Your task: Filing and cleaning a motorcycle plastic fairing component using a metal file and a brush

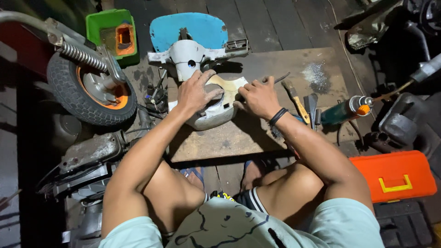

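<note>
While both hands (195, 92) (259, 97) press the grey panel (216, 115), an orange toolbox (392, 177) sits shut.

A: What's under the hands?
B: Left hand (196, 92) lies flat w/ fingers spread on a white curved scooter panel (216, 110). Right hand (259, 97) grips its right edge, closed round a thin dark tool (281, 77) that sticks out up-right of the grip.
A: Around it?
B: Panel sits on a wood board (257, 133). Just right of the grip: paintbrush (295, 98), then a green torch can (344, 110). Above the hands, a blue-and-white scooter front piece (190, 39). Left of the left hand, a wheel w/ orange rim (89, 89). Orange toolbox (392, 174) well right, nearer the person
</note>
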